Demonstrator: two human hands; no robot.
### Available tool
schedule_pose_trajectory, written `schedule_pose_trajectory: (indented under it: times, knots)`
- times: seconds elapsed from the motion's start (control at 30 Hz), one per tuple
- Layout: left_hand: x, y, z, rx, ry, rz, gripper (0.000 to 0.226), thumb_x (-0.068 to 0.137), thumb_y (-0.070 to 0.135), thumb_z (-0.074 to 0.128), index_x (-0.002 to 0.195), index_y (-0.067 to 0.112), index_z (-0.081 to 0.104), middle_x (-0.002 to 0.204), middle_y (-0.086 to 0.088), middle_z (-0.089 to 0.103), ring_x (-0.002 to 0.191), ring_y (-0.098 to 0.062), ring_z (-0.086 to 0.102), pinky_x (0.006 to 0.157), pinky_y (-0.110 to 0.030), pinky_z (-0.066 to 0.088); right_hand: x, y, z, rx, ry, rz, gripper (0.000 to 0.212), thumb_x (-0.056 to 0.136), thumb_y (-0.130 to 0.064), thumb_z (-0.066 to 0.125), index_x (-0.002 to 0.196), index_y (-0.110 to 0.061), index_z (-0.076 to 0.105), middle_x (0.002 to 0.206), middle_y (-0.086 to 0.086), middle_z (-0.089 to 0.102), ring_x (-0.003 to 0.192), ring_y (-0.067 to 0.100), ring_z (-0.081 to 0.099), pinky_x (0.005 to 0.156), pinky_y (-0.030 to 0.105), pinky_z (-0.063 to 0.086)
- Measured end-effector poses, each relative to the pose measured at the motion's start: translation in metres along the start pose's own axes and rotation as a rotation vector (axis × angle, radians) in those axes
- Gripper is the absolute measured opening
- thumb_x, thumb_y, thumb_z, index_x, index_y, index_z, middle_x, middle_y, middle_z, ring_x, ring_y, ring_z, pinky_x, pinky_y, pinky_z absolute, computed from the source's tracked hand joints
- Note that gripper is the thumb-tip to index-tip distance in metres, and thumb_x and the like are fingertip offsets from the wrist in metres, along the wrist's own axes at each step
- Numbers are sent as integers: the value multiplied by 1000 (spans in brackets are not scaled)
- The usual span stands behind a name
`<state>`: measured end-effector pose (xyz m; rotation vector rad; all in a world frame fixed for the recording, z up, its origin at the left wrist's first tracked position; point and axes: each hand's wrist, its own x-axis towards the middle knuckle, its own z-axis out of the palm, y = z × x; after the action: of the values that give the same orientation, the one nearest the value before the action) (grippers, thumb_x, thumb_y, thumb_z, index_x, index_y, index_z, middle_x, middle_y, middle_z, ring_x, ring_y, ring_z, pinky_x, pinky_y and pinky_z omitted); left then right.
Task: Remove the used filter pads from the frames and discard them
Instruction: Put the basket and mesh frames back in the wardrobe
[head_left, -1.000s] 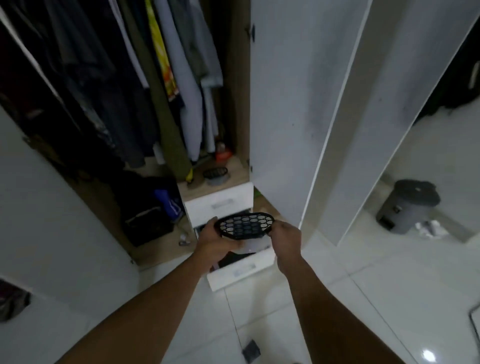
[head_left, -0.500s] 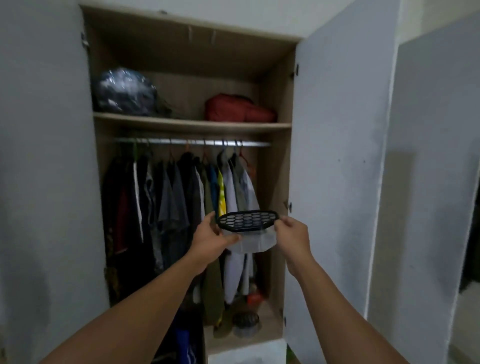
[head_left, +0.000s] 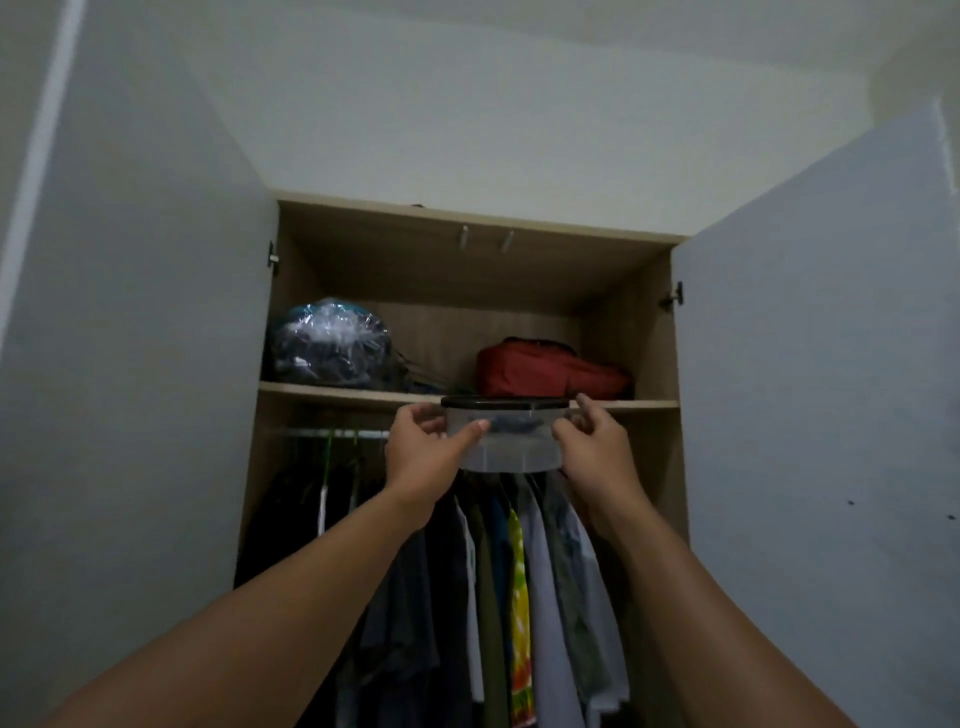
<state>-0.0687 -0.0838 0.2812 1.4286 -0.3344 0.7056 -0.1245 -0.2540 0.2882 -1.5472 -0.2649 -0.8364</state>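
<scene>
Head camera showed both hands raised before an open wooden wardrobe (head_left: 626, 332), holding a black-rimmed translucent grey plastic filter frame (head_left: 511, 436) level with the edge of its upper shelf (head_left: 337, 393). The left hand (head_left: 421, 460) had its grip pinching the frame's 9 o'clock end, and the right hand (head_left: 597, 452) pinched the 3 o'clock end. A red fabric bag (head_left: 545, 371) lay on the shelf at the frame's 12 o'clock.
</scene>
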Motion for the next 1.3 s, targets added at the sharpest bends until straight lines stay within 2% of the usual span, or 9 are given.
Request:
schedule_pose_trajectory:
  times: [0.07, 0.17, 0.33, 0.53, 0.67, 0.83, 1.07, 1.17, 1.3]
  knots:
    - [19, 8, 3, -9, 18, 1, 65, 61, 44, 91, 110, 21, 55, 110, 2, 62, 101, -17, 63, 90, -46, 57, 15, -7, 7, 17, 28, -46, 58, 95, -16, 58, 149, -19, 36, 137, 1, 49, 114, 16, 52, 87, 27, 47]
    - [46, 20, 6, 18, -5, 37, 51, 65, 41, 90, 101, 22, 59, 104, 0, 64, 97, -17, 64, 87, -44, 58, 41, -14, 18, 0, 71, -108, 41, 94, -16, 60, 132, -21, 48, 124, -1, 53, 108, 14, 54, 93, 34, 50]
    - [86, 37, 12, 156, -135, 174, 48, 77, 18, 84, 116, 23, 58, 104, 9, 58, 89, -3, 56, 70, -18, 48, 90, -12, 30, -61, 53, -211, 24, 93, -22, 59, 114, -30, 50, 116, -3, 54, 99, 9, 55, 90, 36, 53]
    - [140, 20, 34, 262, -170, 254, 53, 80, 18, 80, 127, 25, 56, 128, 4, 56, 113, -13, 56, 86, -28, 53, 160, 20, 34, -75, -19, -218, 24, 95, -20, 56, 118, -29, 54, 118, -5, 56, 104, 11, 57, 94, 42, 54]
    - [174, -12, 51, 388, -219, 203, 56, 80, 21, 78, 130, 27, 53, 135, 0, 52, 119, -18, 54, 99, -42, 51, 202, 58, 39, -84, -71, -167, 23, 98, -17, 52, 120, -26, 54, 100, -13, 53, 78, 9, 57, 86, 48, 58]
    - [209, -50, 66, 487, -227, 180, 62, 82, 14, 74, 136, 28, 48, 137, -2, 49, 108, -12, 53, 80, -27, 53, 244, 93, 51, -138, -128, -179, 26, 98, -15, 52, 123, -22, 55, 102, -9, 55, 76, 9, 57, 68, 30, 55]
    - [242, -76, 88, 656, -258, 134, 78, 72, 32, 78, 141, 34, 42, 132, 1, 53, 112, -18, 58, 95, -42, 53, 287, 135, 56, -249, -212, -202, 35, 95, -16, 54, 129, -21, 56, 120, 0, 54, 74, 11, 55, 59, 24, 42]
    - [249, -84, 95, 809, -244, 135, 81, 72, 43, 72, 145, 39, 38, 135, 5, 56, 123, -20, 52, 113, -49, 29, 292, 148, 55, -402, -227, -319, 43, 93, -14, 55, 136, -20, 52, 128, -6, 45, 102, 12, 53, 81, 25, 43]
    - [251, -90, 102, 1031, -229, 165, 80, 78, 44, 65, 150, 39, 30, 133, 5, 56, 124, -23, 49, 106, -47, 20, 298, 162, 57, -601, -228, -416, 53, 93, -19, 53, 145, -20, 44, 137, 4, 44, 121, 17, 43, 100, 30, 39]
